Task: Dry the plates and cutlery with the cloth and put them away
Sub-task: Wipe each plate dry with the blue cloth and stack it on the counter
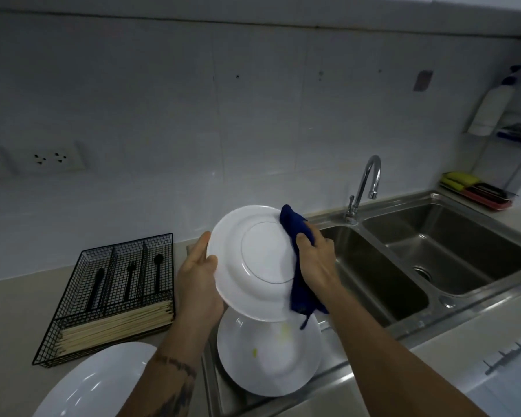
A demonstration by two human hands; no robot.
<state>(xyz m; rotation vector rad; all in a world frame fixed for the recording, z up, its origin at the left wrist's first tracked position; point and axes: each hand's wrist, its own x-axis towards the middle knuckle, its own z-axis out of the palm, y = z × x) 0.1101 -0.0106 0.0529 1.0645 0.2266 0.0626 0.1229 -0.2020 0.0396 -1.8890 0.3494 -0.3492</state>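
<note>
White plate (253,260) at centre, tilted, underside toward me. My left hand (197,278) grips rim at 9 o'clock; right hand (316,257) presses cloth (298,236) at 3. Plate looks stiff, slick, breakable; I'd hold by rim.

Between the hands, a glossy white plate (254,263); soft dark-blue cloth (298,266) under the right hand (316,260). Right of it, brushed steel sink (451,254); left, black wire tray (109,296).
</note>
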